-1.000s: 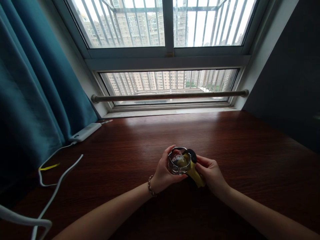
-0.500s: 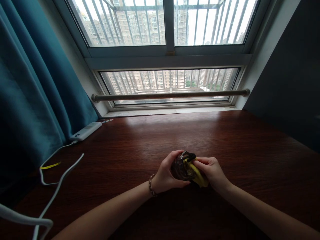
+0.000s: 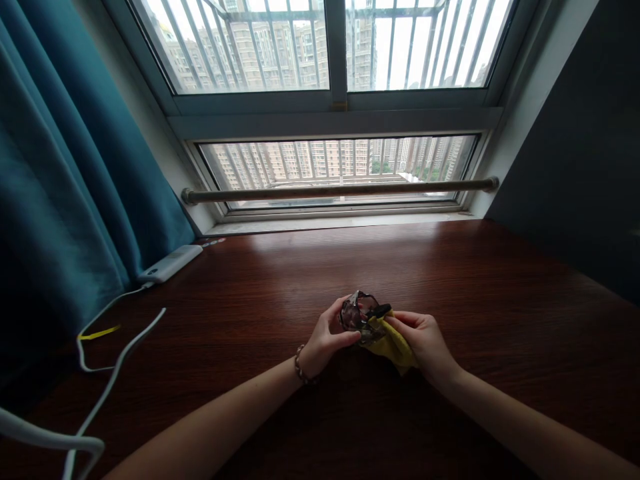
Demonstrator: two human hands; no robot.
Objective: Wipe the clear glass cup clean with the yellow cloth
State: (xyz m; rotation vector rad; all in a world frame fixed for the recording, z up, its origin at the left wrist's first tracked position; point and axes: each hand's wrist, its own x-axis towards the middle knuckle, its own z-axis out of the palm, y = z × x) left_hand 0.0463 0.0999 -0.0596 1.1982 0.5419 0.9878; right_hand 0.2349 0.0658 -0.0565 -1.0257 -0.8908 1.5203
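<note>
Your left hand (image 3: 327, 343) grips a clear glass cup (image 3: 351, 317) over the near middle of the wooden tabletop (image 3: 500, 300); whether they touch cannot be told. Your right hand (image 3: 424, 341) pinches a yellow cloth (image 3: 393, 348), which covers the cup's right side. To your left lie white cables (image 3: 45, 437), a yellow strip (image 3: 100, 333) and, farther off, a white power strip (image 3: 173, 263) beside the blue curtain (image 3: 90, 160).
</note>
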